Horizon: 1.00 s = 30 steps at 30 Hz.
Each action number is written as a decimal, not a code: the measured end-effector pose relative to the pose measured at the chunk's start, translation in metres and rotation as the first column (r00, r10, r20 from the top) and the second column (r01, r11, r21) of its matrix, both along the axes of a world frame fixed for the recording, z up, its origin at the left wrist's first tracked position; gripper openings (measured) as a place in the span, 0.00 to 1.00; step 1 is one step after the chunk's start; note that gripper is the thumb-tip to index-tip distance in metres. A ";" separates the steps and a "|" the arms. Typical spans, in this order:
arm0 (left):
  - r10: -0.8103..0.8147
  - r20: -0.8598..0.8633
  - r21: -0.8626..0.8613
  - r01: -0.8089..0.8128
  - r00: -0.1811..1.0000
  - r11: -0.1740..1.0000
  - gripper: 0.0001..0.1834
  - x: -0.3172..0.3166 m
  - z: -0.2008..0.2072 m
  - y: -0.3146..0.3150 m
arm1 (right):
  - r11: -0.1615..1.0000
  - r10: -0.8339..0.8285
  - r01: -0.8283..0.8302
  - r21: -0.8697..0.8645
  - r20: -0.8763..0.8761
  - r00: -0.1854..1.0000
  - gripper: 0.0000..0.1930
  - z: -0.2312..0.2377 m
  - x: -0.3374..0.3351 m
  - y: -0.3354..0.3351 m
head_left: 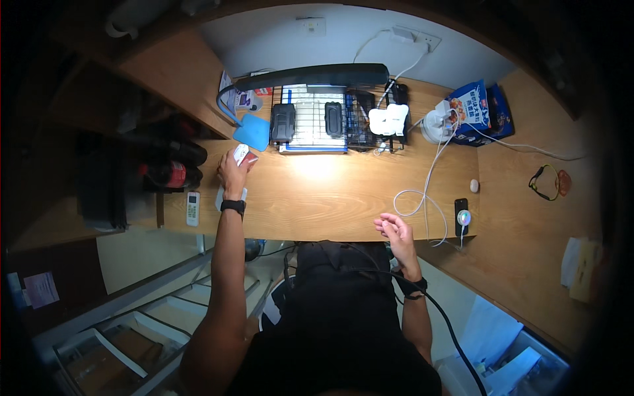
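Observation:
My left hand reaches to the left part of the wooden desk, with its fingers closed on a small red-and-white packet. Just beyond the packet is the flat blue base of a desk lamp. A pale flat object, partly hidden, lies under my left wrist. My right hand hovers at the desk's front edge, palm turned inward and fingers loosely bent. Nothing shows in it. Nearest to it is a loop of white cable.
A black wire rack stands at the back beneath the lamp's dark head. Dark bottles and a white remote control are on the left. Rightward are a phone, blue snack bags and sunglasses.

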<state>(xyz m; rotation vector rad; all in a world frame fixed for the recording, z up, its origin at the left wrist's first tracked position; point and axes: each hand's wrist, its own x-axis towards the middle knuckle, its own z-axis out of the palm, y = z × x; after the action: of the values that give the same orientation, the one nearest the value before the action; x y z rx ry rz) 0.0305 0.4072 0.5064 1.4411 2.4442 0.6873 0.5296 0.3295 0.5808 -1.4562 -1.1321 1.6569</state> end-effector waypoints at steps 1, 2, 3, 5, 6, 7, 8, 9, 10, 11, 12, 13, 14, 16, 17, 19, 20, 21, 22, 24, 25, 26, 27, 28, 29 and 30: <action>0.003 -0.001 0.004 -0.003 1.000 1.000 0.34 -0.001 0.002 0.000 | 1.000 0.003 -0.003 0.004 -0.001 1.000 0.17 0.000 -0.002 -0.001; 0.046 0.033 0.063 -0.048 0.998 0.997 0.31 -0.002 0.004 -0.004 | 1.000 -0.012 0.012 -0.009 0.007 1.000 0.18 0.000 -0.005 -0.001; 0.086 0.072 0.116 -0.094 0.994 0.989 0.29 0.002 0.006 -0.010 | 0.999 -0.029 0.029 -0.026 0.018 0.999 0.18 0.000 -0.004 -0.004; 0.079 0.056 0.121 -0.085 0.995 0.989 0.28 0.008 0.012 -0.023 | 0.999 -0.025 0.025 -0.028 0.022 0.999 0.18 -0.008 -0.002 -0.005; 0.074 0.033 0.128 -0.078 0.997 0.989 0.28 0.008 0.014 -0.035 | 0.999 -0.018 0.019 -0.029 0.019 1.000 0.18 -0.011 -0.004 -0.006; 0.091 0.027 0.127 -0.094 0.995 0.987 0.28 0.008 0.015 -0.046 | 1.000 -0.001 0.002 -0.031 0.013 1.000 0.18 -0.014 -0.006 -0.007; 0.094 -0.011 0.122 -0.092 0.996 0.988 0.29 0.010 0.016 -0.058 | 1.000 0.005 -0.005 -0.029 0.002 1.000 0.18 -0.016 -0.007 -0.008; 0.103 -0.053 0.116 -0.097 0.993 0.989 0.29 0.011 0.016 -0.072 | 0.999 0.020 -0.020 -0.029 -0.014 1.000 0.17 -0.018 -0.011 -0.009; 0.183 0.044 0.077 -0.186 0.982 0.980 0.29 0.021 0.014 -0.081 | 0.998 0.053 -0.054 -0.029 -0.031 0.998 0.17 -0.021 -0.013 -0.008; 0.084 0.123 0.061 -0.092 0.989 0.994 0.29 0.038 0.024 -0.085 | 0.998 0.054 -0.053 -0.025 0.028 0.998 0.17 -0.023 -0.006 -0.011; -0.003 0.049 0.163 -0.005 0.999 0.987 0.29 0.039 0.015 -0.100 | 0.997 0.079 -0.078 -0.014 0.072 0.994 0.17 -0.020 -0.007 -0.012; 0.017 0.025 0.158 -0.020 1.000 0.987 0.29 0.046 0.015 -0.111 | 0.996 0.083 -0.080 -0.038 0.091 0.992 0.17 -0.016 -0.010 -0.011; 0.037 0.003 0.153 -0.037 0.999 0.988 0.29 0.051 0.015 -0.124 | 0.993 0.118 -0.115 -0.040 0.083 0.990 0.17 -0.021 -0.015 -0.011; 0.077 -0.011 0.149 -0.075 0.997 0.986 0.28 0.063 0.022 -0.138 | 0.988 0.155 -0.155 -0.009 0.059 0.986 0.16 -0.027 -0.019 -0.012; 0.099 -0.026 0.146 -0.094 0.995 0.985 0.28 0.066 0.027 -0.144 | 0.984 0.177 -0.176 -0.026 0.053 0.983 0.14 -0.027 -0.025 -0.010; 0.069 0.085 0.162 -0.082 0.994 0.983 0.28 0.067 0.036 -0.158 | 0.973 0.232 -0.232 -0.019 0.053 0.971 0.14 -0.025 -0.035 -0.010; 0.007 0.191 0.187 -0.043 0.982 0.981 0.28 0.068 0.039 -0.165 | 0.966 0.259 -0.259 -0.010 0.050 0.964 0.14 -0.025 -0.038 -0.009; 0.022 0.185 0.160 -0.052 0.983 0.986 0.29 0.071 0.041 -0.172 | 0.959 0.285 -0.285 -0.015 0.056 0.957 0.14 -0.026 -0.038 -0.008; 0.047 0.192 0.155 -0.078 0.980 0.985 0.29 0.075 0.038 -0.182 | 0.955 0.296 -0.296 -0.018 0.065 0.953 0.14 -0.029 -0.037 -0.007; 0.203 0.192 0.260 -0.249 0.960 0.933 0.28 0.079 0.029 -0.211 | 0.944 0.330 -0.329 -0.031 0.062 0.942 0.14 -0.030 -0.044 -0.008; 0.299 0.276 0.310 -0.380 0.913 0.871 0.28 0.089 0.021 -0.226 | 0.936 0.352 -0.352 -0.013 0.103 0.930 0.15 -0.027 -0.047 -0.009; 0.308 0.281 0.304 -0.389 0.909 0.870 0.28 0.098 0.009 -0.246 | 0.927 0.371 -0.376 0.003 0.146 0.917 0.15 -0.027 -0.048 -0.007; 0.393 0.328 0.254 -0.481 0.859 0.839 0.28 0.107 -0.001 -0.268 | 0.920 0.383 -0.391 0.017 0.165 0.909 0.15 -0.032 -0.049 -0.008; 0.481 0.363 0.202 -0.571 0.798 0.796 0.28 0.114 -0.013 -0.291 | 0.915 0.396 -0.404 0.013 0.164 0.903 0.15 -0.032 -0.055 -0.007; 0.496 0.365 0.196 -0.586 0.788 0.786 0.28 0.121 -0.029 -0.314 | 0.904 0.420 -0.426 0.000 0.175 0.891 0.14 -0.029 -0.061 -0.008; 0.551 0.395 0.155 -0.645 0.735 0.749 0.29 0.128 -0.048 -0.333 | 0.896 0.438 -0.444 -0.012 0.196 0.877 0.14 -0.024 -0.064 -0.008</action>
<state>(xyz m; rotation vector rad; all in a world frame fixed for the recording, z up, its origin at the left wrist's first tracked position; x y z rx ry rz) 0.1583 0.0737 0.4583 0.4708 2.5934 1.3362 0.4657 0.3215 0.5565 -1.4332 -1.6971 1.8078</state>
